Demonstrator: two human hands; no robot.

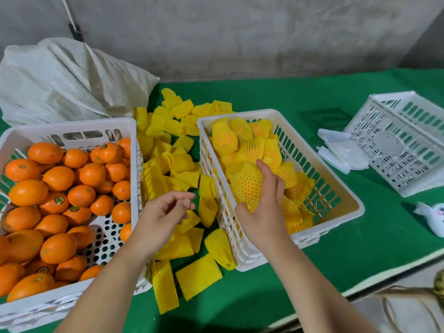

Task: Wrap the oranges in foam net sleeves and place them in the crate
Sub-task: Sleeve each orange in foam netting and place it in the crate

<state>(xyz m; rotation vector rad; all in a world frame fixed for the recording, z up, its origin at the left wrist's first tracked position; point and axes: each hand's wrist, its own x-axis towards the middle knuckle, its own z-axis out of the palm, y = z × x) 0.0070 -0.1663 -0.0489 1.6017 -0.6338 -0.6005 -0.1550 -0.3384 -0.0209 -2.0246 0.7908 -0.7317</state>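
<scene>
Two hands are in my view, and my right hand (260,203) is the busy one: its fingers curl over a wrapped orange (246,183), thumb under the lower end of the sleeve, holding it just inside the near-left part of the packing crate (336,164). The fruit sits at about eleven o'clock from my palm, pressed against the fingers. Its yellow foam net is stretched into a diamond mesh, with orange peel showing through the holes and a loose frill of sleeve bunched at the bottom.

Behind it, toward twelve o'clock, more wrapped oranges (242,138) lie piled in the same crate, all in the same yellow netting.

My left hand (165,212) hangs at nine o'clock from the right one, fingers loosely curled and gripping nothing, above the scattered empty sleeves (173,162) on the green bench (312,260). Those sleeves lie flat or half open between the two crates.

Further toward nine o'clock stands the supply crate (72,126), full of bare oranges (57,179), some with small round stickers.
</scene>
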